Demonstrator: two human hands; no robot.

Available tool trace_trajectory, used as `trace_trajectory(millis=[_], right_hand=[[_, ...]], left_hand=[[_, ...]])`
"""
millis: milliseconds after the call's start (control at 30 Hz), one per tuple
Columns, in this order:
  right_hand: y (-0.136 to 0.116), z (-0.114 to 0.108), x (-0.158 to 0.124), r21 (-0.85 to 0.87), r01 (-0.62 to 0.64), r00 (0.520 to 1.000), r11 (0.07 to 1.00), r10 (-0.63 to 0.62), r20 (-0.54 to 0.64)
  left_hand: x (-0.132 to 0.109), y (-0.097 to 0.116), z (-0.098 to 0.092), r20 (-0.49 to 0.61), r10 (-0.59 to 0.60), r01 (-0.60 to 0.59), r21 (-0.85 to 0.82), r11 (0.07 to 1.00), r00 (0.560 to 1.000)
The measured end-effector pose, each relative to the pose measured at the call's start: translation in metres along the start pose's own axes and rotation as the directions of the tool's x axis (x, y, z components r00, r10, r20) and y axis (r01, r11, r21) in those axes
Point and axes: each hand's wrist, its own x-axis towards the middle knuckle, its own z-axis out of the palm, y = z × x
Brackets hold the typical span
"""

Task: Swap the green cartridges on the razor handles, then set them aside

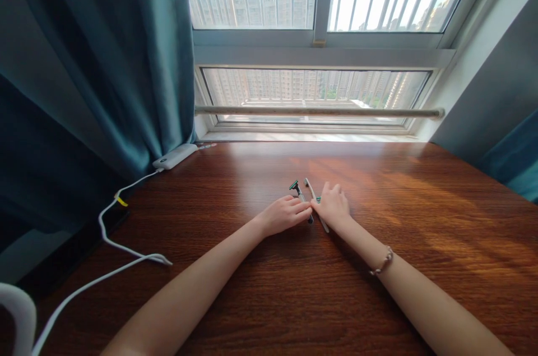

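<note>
The razor (300, 193) lay on the desk (252, 289) beneath the fingers of the left grip (286, 215), its head beyond them — whether they pinched it, I couldn't tell. The toothbrush (310, 189) lay just beside, by the thumb of the right grip (335, 204) — its hold equally unclear.

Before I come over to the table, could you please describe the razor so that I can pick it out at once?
On the brown wooden table below the window, find the left hand, whose fingers cover part of the razor. Unlike the slim pale toothbrush beside it, the razor has a short crosswise head with green on it.
</note>
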Motion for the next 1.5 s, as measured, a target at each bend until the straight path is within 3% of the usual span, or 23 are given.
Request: trace_trajectory(millis=[200,433,567,900,1100,1267,1500], right_hand=[[0.006,-0.005,0.001,-0.001,0.033,0.999,0.999,-0.033,0.031],[0.024,-0.021,-0.01,0.033,0.153,0.987,0.988,-0.154,0.05],[0.037,-0.013,-0.022,0.116,0.251,0.963,0.961,-0.26,0.064],[0.043,0.013,-0.029,0.42,0.374,0.926,0.827,-0.362,-0.111],[0.047,0.016,-0.026,0.54,0.365,0.927,0.758,-0.352,-0.131],[0.048,0.016,-0.025,0.574,0.352,0.931,0.74,-0.342,-0.13],[0.049,0.018,-0.025,0.595,0.379,0.917,0.709,-0.375,-0.138]], left_hand=[[0.0,0.0,0.0,-0.01,-0.011,0.011,-0.035,0.999,1.0],[0.001,0.0,-0.001,0.029,-0.015,0.017,-0.07,0.997,0.999],[0.002,-0.001,-0.001,0.033,0.001,0.002,-0.094,0.996,0.999],[0.003,-0.002,-0.001,0.109,-0.02,0.036,-0.143,0.989,0.994],[0.004,-0.002,0.001,0.105,-0.055,0.069,-0.131,0.989,0.993],[0.003,-0.002,0.003,0.082,-0.124,0.133,-0.122,0.984,0.989],[0.001,0.0,0.001,0.102,-0.129,0.14,-0.116,0.983,0.986]])
